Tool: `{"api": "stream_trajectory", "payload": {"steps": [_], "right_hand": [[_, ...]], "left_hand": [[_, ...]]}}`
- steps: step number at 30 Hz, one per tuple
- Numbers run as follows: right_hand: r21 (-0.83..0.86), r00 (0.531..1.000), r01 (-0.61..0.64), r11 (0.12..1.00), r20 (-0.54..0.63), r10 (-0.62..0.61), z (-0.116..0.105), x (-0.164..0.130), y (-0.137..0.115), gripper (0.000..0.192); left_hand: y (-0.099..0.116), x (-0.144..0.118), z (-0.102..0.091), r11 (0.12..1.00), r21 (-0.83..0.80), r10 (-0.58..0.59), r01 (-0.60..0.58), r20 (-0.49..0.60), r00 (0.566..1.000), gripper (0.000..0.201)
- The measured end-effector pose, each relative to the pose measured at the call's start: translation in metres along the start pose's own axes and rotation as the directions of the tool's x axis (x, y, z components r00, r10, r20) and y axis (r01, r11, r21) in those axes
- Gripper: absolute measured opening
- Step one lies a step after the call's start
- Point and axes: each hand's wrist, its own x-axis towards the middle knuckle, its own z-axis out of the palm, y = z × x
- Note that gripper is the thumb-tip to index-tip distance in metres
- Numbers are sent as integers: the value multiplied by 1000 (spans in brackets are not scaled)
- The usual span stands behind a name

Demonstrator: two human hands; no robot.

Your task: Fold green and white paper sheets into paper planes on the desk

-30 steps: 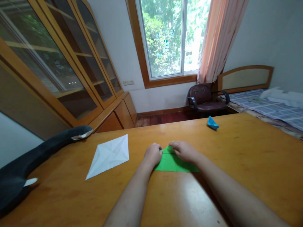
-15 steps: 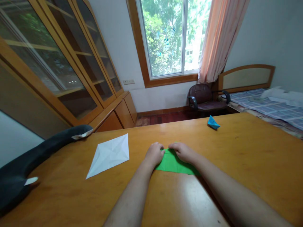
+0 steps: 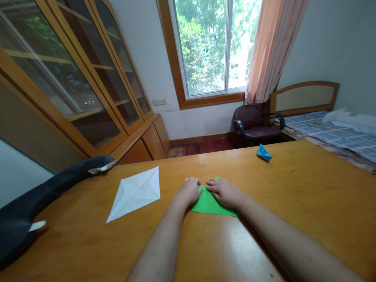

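Nearby, white paper (image 3: 135, 193), blue paper boat (image 3: 264, 152), black plush (image 3: 44, 197)

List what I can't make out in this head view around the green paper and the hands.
- Far part of the green folded paper sheet: covered by the left hand and right hand.
- Fingertips' exact grip on the crease: too small.
- Small blue folded paper figure: shape too small to tell.
- Long black soft object: cut off by the left edge.
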Motion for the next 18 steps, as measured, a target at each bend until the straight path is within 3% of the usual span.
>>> {"api": "stream_trajectory", "payload": {"steps": [18], "right_hand": [[8, 1000, -7, 1000, -19, 7, -2, -1, -2, 36]], "left_hand": [[4, 0, -1, 998, 52, 20, -21, 20, 1000, 17]]}}
